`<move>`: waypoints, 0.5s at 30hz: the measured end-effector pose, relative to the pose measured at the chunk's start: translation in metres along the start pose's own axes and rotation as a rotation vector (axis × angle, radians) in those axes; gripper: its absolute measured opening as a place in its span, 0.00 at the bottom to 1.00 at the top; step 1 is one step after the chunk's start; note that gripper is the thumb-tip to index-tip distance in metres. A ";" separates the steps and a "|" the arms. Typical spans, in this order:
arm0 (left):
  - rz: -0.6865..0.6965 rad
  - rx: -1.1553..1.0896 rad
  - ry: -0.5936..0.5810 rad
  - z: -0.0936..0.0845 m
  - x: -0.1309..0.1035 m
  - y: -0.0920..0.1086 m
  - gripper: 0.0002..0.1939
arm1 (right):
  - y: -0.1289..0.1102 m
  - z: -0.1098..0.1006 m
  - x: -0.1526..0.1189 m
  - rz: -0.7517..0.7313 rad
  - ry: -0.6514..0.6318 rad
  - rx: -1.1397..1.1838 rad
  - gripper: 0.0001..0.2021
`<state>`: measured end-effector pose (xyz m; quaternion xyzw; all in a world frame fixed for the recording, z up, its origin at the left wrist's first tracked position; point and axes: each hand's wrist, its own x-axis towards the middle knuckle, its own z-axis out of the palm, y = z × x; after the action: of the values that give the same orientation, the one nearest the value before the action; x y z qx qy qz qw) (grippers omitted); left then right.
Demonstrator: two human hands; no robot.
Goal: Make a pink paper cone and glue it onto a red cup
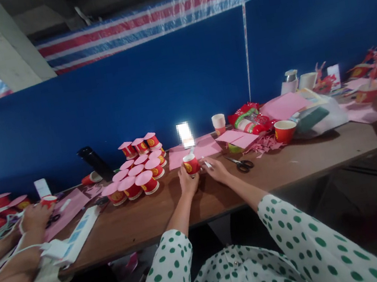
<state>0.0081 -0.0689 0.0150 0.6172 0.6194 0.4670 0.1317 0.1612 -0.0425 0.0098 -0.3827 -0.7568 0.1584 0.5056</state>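
My left hand (189, 182) is closed around a small red paper cup (190, 165) with a yellow emblem, held upright above the table. Close by on its right, my right hand (217, 171) grips a short white stick-shaped thing (208, 163) whose exact kind I cannot make out. Black-handled scissors (243, 164) lie just right of that hand. To the left of the cup stand several upside-down red cups (130, 188) topped with pink paper discs, some stacked. Pink paper sheets (207, 145) lie behind my hands.
On the brown table (172, 212) are a black bottle (94, 162), a white power strip (81, 235), a lit phone (185, 135), a red cup (284, 132), pale stacked cups (219, 123) and a plastic bag (323, 117). A co-worker's hand (36, 216) works at left; another person's arm is at right.
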 end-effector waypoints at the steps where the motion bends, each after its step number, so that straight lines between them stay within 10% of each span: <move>1: 0.012 -0.019 0.010 0.001 0.001 -0.002 0.37 | 0.000 0.000 0.000 0.016 0.010 -0.009 0.12; 15: -0.046 -0.299 0.087 0.004 0.006 -0.013 0.35 | 0.002 0.004 -0.001 0.104 0.049 -0.059 0.11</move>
<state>0.0013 -0.0589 0.0056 0.5556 0.5620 0.5772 0.2056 0.1588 -0.0414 0.0056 -0.4400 -0.7278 0.1525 0.5034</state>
